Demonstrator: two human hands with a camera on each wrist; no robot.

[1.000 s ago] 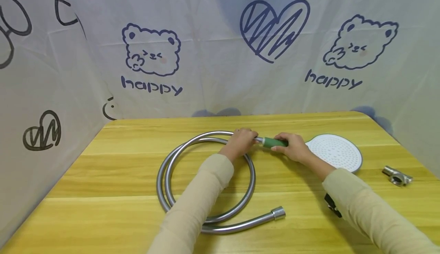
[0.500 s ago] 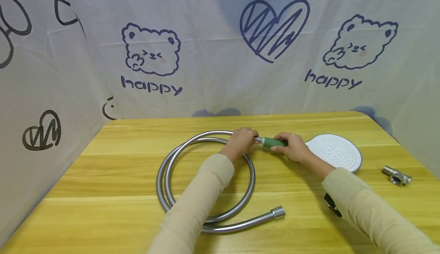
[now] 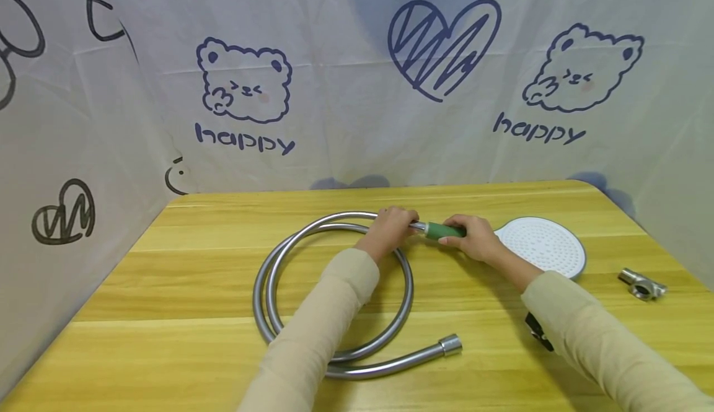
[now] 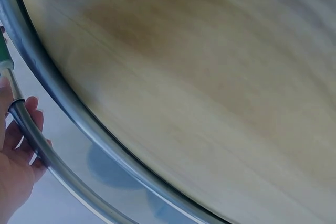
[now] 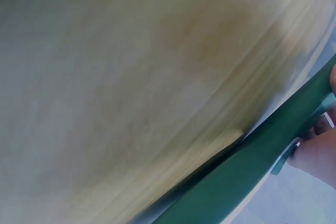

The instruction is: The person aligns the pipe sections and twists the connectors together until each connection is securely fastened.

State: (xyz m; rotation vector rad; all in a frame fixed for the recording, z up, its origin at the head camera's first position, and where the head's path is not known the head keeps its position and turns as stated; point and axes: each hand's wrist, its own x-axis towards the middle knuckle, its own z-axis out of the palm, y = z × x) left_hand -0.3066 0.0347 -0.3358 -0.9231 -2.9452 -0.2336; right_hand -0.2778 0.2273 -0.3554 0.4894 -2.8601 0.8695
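A shower head with a white round face and a green handle lies towards the right of the table. My right hand grips that handle; the green back of it also shows in the right wrist view. A coiled metal shower hose meets the handle's end. Around the hose's end fitting, next to the handle, my left hand curls its fingers. In the left wrist view, the thumb and fingers hold the hose by its fitting. The other hose end lies loose nearer me.
A small metal bracket-like fitting lies at the right of the wooden table. A white cloth with drawings hangs behind and to the left. A black device shows under my right sleeve.
Both hands keep their places on the hose end and the handle. Only a very slight shift of the whole head view shows; the hose and shower head look the same.
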